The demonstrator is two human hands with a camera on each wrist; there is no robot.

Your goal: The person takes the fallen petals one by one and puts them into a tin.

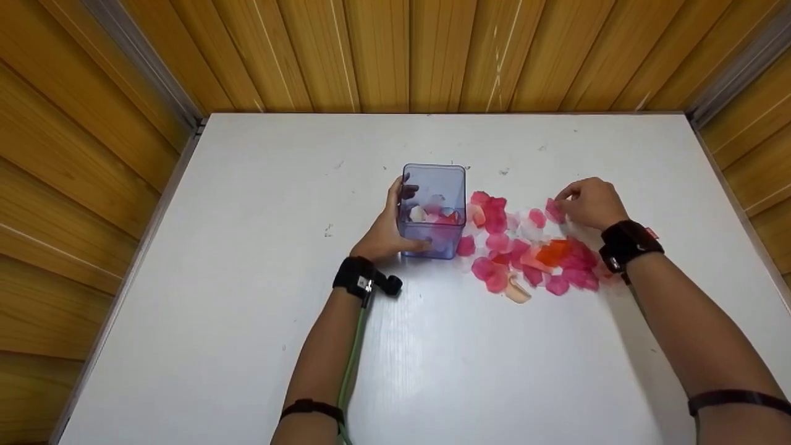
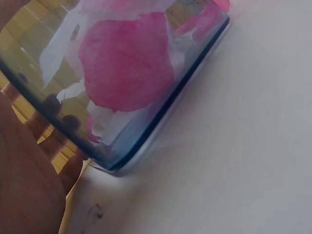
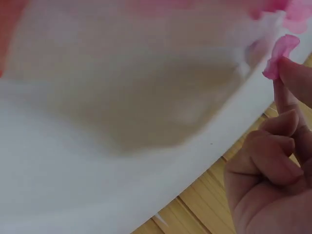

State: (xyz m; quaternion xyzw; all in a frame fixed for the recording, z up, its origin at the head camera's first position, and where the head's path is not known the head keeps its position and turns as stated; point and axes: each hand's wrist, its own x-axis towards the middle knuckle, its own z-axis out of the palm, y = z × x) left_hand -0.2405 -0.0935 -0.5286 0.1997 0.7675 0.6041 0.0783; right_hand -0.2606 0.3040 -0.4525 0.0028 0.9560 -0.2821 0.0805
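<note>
My left hand [image 1: 382,236] grips a clear bluish plastic container [image 1: 434,185] from its left side, thumb across the front and fingers behind the wall. Several pink and white petals [image 2: 127,63] lie in the bottom of it and show through the wall in the left wrist view. Over on the right, my right hand [image 1: 592,203] pinches a pink petal [image 3: 282,54] between thumb and index finger, the other fingers curled in. Between the hands spreads a loose patch of artificial-looking petals [image 1: 495,216], pink, red, white and orange, overlapping one another.
Everything stands on a white table [image 1: 278,204] with small dark marks. Wood-look panels [image 1: 371,55] rise behind the table and at both sides. A peach petal [image 1: 516,290] lies at the near edge of the patch.
</note>
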